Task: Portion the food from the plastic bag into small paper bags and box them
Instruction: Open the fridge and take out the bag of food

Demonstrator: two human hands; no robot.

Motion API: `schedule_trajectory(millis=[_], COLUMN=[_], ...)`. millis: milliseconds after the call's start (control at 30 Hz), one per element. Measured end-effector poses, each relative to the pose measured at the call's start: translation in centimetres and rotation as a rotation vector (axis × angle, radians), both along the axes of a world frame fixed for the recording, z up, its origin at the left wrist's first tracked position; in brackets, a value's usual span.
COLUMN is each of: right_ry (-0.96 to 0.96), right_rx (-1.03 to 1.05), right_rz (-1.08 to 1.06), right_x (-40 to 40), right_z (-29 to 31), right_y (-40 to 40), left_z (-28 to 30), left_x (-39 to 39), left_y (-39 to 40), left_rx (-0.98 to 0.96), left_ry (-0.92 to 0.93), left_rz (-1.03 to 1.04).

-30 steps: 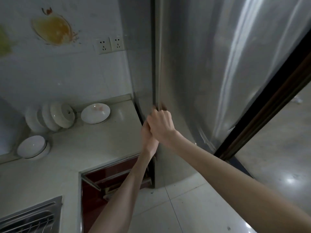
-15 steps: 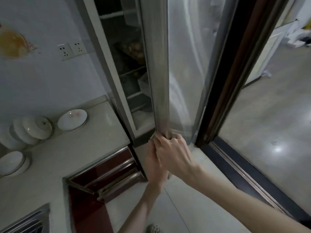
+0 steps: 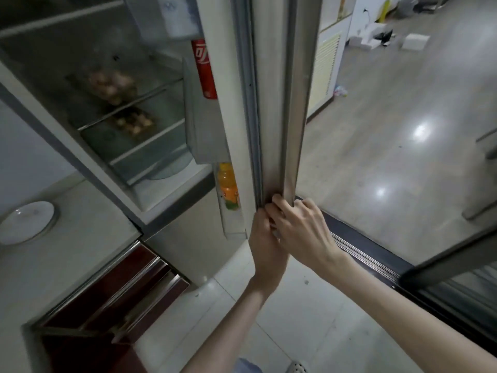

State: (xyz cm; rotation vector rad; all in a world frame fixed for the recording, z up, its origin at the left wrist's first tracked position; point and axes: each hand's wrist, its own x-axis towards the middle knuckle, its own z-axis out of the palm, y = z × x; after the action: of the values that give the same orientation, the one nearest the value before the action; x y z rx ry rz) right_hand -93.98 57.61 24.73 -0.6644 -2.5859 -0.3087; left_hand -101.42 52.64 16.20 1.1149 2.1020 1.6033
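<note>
The steel fridge door (image 3: 277, 109) stands swung open, seen edge-on in the middle of the view. My left hand (image 3: 265, 249) and my right hand (image 3: 301, 230) both grip its lower edge, fingers curled round the rim, the right hand over the left. Inside the fridge, glass shelves carry two trays of brownish round food (image 3: 113, 86), blurred and dim. The door rack holds a red bottle (image 3: 204, 68) and an orange bottle (image 3: 228, 187). No plastic bag, paper bags or box are in view.
A pale counter (image 3: 80, 251) lies at the left with a white plate (image 3: 25, 223) on it. Below it, dark red drawers (image 3: 113, 297) stand pulled out. A sliding-door track (image 3: 371, 259) crosses the floor at right, with a shiny room floor beyond.
The fridge door has swung from closed to wide open, both hands pulling its lower edge toward me. The shelves and door rack are now exposed.
</note>
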Motion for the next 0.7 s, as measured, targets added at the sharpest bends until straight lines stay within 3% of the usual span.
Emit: schedule_trajectory(millis=[100, 300, 700], right_ry=[-0.032, 0.008, 0.368], right_rx=[-0.043, -0.186, -0.529], right_rz=[-0.104, -0.282, -0.395], right_x=[3.1, 7.9, 9.0], right_z=[-0.5, -1.9, -2.6], right_y=[2.4, 8.0, 13.4], left_z=[0.8, 1.6, -0.4], left_x=[2.9, 5.3, -0.6], left_y=[2.6, 5.0, 2.2], left_rx=[0.021, -0.009, -0.134], left_ry=[0.183, -0.002, -0.213], left_rz=[-0.111, -0.379, -0.227])
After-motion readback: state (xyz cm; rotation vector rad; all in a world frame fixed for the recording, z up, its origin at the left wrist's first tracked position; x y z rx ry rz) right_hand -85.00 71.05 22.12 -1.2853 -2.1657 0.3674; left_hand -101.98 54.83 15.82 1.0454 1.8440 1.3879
